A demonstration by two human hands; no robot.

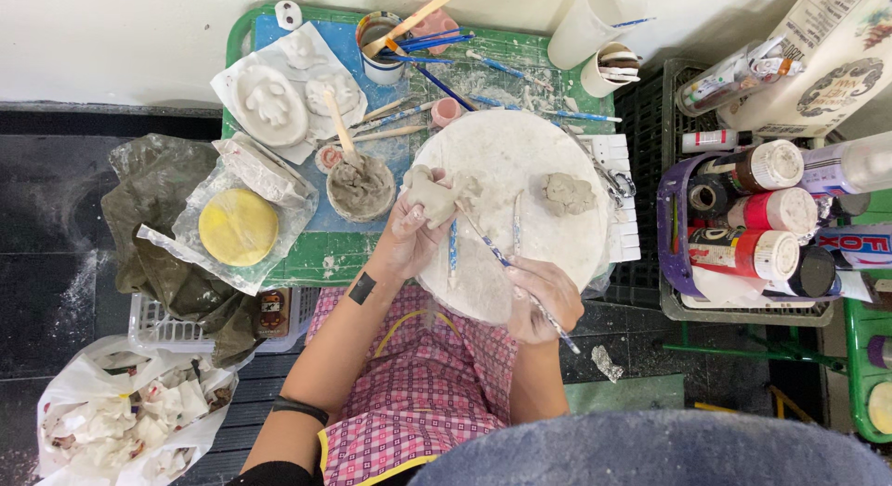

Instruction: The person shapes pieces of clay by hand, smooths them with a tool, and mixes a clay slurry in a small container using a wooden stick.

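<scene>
over the round board (520, 161), left hand (409, 240) holds clay piece (429, 194).

desk (334, 254): green, small
round white board (520, 189): on desk
clay bowl (360, 189): just left of board
yellow disc (238, 226): farther left of board

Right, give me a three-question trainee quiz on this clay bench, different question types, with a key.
1. True or false: the left hand holds a small grey clay figure.
2. Which does the right hand hold? A) scissors B) a thin blue-handled modelling tool C) a paint bottle
3. Fill in: the flat yellow disc in clear plastic lies to the ___ of the round white work board in the picture.

Key: 1 true; 2 B; 3 left.
</scene>
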